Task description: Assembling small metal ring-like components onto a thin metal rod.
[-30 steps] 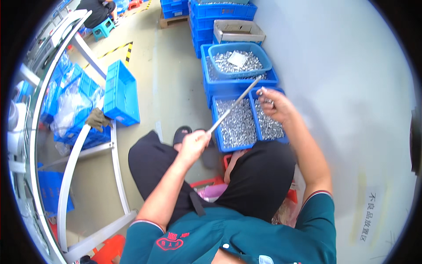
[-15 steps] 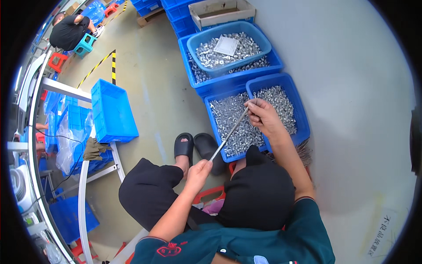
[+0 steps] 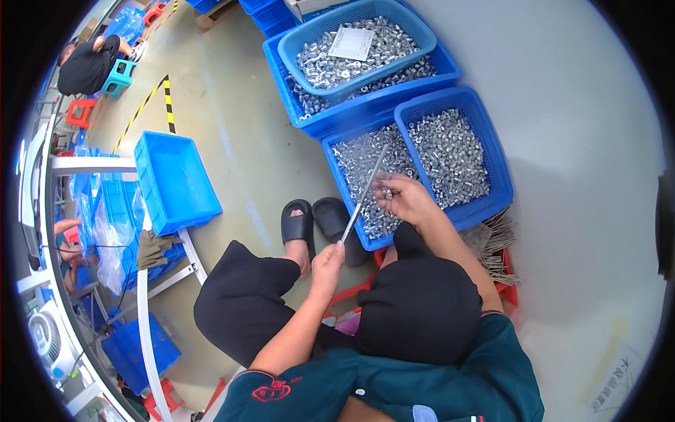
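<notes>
In the head view, near the centre: pinching the lower end of a slim, straight, silver-grey metal rod (image 3: 358, 209) with the left hand (image 3: 328, 266), thumb and fingers pressed together on it. Pointing the far end toward 1 o'clock, above a deep-blue rectangular plastic bin (image 3: 337, 174) full of short silvery metal pieces (image 3: 380, 219). Keeping the right hand (image 3: 406, 197) between 1 and 2 o'clock from the left, just beside the rod, fingers curled, with a small shiny metal bit (image 3: 387, 194) at the fingertips. Cannot tell, for blur, whether touching the rod there.

Seeing at 2 o'clock a blue perforated plastic basket (image 3: 488, 141), also full of small metal parts; at 12 o'clock a light-blue oblong plastic basket (image 3: 423, 36) bearing a white paper card (image 3: 351, 43); near 9 o'clock a bright-blue rectangular plastic crate (image 3: 179, 183).
</notes>
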`<state>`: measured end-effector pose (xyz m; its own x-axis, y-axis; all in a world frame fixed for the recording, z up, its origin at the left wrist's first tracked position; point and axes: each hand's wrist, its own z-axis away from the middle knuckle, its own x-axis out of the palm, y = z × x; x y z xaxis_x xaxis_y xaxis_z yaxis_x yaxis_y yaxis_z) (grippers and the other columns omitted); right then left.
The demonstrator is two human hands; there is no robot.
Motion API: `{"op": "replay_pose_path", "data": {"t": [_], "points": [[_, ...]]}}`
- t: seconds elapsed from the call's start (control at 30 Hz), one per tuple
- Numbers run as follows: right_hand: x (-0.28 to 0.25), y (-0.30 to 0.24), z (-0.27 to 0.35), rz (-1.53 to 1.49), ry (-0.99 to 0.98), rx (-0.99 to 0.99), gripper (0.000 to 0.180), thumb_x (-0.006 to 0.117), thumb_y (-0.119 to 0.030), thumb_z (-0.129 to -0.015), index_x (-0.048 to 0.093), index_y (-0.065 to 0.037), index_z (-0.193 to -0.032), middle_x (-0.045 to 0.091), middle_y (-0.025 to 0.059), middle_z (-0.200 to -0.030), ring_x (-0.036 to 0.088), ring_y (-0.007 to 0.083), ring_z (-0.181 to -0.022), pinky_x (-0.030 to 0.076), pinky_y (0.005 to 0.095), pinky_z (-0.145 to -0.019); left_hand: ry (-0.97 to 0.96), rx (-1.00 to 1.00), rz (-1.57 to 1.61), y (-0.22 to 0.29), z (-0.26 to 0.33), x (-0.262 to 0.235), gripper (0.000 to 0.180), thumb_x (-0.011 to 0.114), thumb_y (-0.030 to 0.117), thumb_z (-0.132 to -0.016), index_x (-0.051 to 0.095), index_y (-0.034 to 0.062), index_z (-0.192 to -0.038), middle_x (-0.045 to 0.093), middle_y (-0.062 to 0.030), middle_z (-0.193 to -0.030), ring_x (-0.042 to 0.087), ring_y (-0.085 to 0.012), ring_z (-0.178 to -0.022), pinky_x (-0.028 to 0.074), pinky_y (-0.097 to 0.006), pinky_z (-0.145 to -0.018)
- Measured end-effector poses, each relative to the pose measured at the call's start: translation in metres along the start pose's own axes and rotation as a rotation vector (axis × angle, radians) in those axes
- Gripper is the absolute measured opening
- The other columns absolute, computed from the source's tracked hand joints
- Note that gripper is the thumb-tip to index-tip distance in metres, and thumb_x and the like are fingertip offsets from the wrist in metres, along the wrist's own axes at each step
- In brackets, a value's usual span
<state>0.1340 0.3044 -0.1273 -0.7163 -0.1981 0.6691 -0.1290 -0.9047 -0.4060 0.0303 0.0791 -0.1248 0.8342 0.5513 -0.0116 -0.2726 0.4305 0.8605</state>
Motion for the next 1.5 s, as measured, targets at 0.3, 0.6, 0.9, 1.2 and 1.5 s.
{"op": "replay_pose_path", "data": {"t": [0.3,0.6,0.9,1.2,1.5], "points": [[-0.018,-0.005,-0.014,-0.081,-0.141,-0.021,0.014,0.051,-0.017,-0.091,0.053,-0.004,-0.093,0.051,0.0053,-0.076,0.040,0.0064,-0.049,0.026,0.0172,-0.035,0.036,-0.037,-0.109,-0.016,0.005,-0.011,0.035,0.048,0.032,-0.093,0.047,0.0101,-0.066,0.038,0.0069,-0.057,0.031,-0.0027,-0.049,0.023,-0.020,-0.045],[-0.013,-0.014,-0.013,-0.377,-0.194,0.034,0.024,0.053,-0.025,-0.091,0.055,-0.003,-0.099,0.048,0.0008,-0.071,0.037,0.0052,-0.048,0.027,0.0166,-0.039,0.078,-0.057,-0.188,-0.017,0.013,-0.017,0.037,0.054,0.029,-0.090,0.051,0.0024,-0.065,0.042,0.0045,-0.059,0.037,-0.0045,-0.058,0.032,-0.023,-0.052],[0.001,-0.022,0.001,-0.005,-0.157,-0.096,0.021,0.053,-0.017,-0.091,0.056,0.001,-0.101,0.048,0.0006,-0.071,0.038,0.0033,-0.050,0.027,0.0162,-0.039,0.095,0.043,-0.225,-0.014,0.016,-0.018,0.036,0.051,0.028,-0.092,0.046,0.0077,-0.063,0.038,0.0070,-0.059,0.032,-0.0031,-0.055,0.025,-0.021,-0.049],[0.016,-0.016,0.008,0.078,-0.119,-0.303,0.020,0.053,-0.016,-0.091,0.056,0.002,-0.100,0.047,-0.0001,-0.070,0.037,0.0028,-0.048,0.026,0.0160,-0.040,0.065,0.026,-0.165,-0.007,0.017,-0.015,0.036,0.052,0.025,-0.092,0.043,0.0068,-0.062,0.037,0.0076,-0.060,0.031,-0.0030,-0.057,0.026,-0.021,-0.049],[0.034,0.014,0.019,0.541,-0.038,-0.059,0.016,0.063,-0.018,-0.083,0.061,-0.003,-0.089,0.041,-0.0069,-0.055,0.031,0.0018,-0.044,0.022,0.0192,-0.041,0.164,0.058,-0.245,-0.001,0.007,-0.009,0.033,0.055,0.025,-0.089,0.052,0.0016,-0.067,0.038,0.0014,-0.055,0.036,-0.0056,-0.055,0.031,-0.025,-0.049]]}}
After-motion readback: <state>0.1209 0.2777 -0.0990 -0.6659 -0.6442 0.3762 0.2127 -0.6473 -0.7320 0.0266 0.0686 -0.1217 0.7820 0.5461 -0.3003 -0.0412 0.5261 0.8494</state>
